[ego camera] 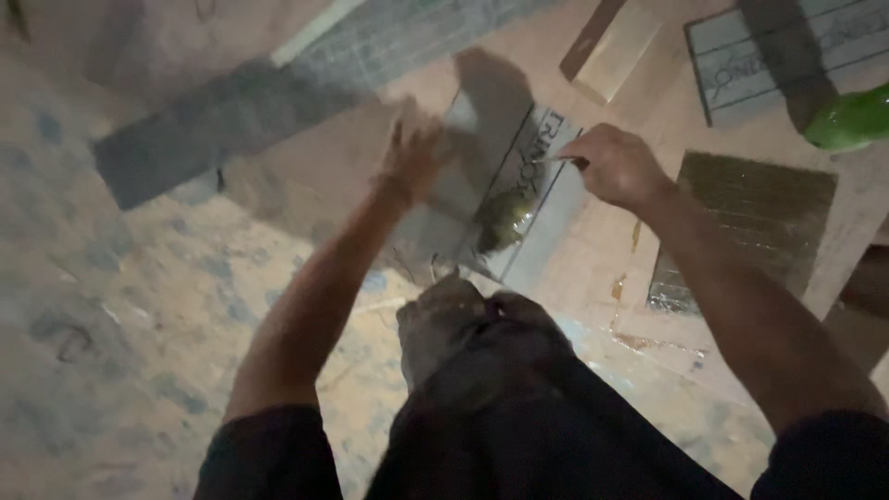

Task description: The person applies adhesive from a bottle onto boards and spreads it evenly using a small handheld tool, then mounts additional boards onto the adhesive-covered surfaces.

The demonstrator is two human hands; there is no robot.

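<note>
Grey tile (519,199) at frame centre, flat on dusty concrete floor (139,306), greenish-brown smear on it. Left hand (415,156) blurred at its left edge, grip unclear. Right hand (616,167) clenched around thin tool (558,160) at its right edge. Mosaic sheet (750,222) right; green object (850,118) upper right.

Blurred and cropped regions, head view.
Left hand (414,159) motion-blurred, its grip unreadable; green object (850,118) cut by the right edge; grey tile (505,199) partly hidden behind both hands.
</note>
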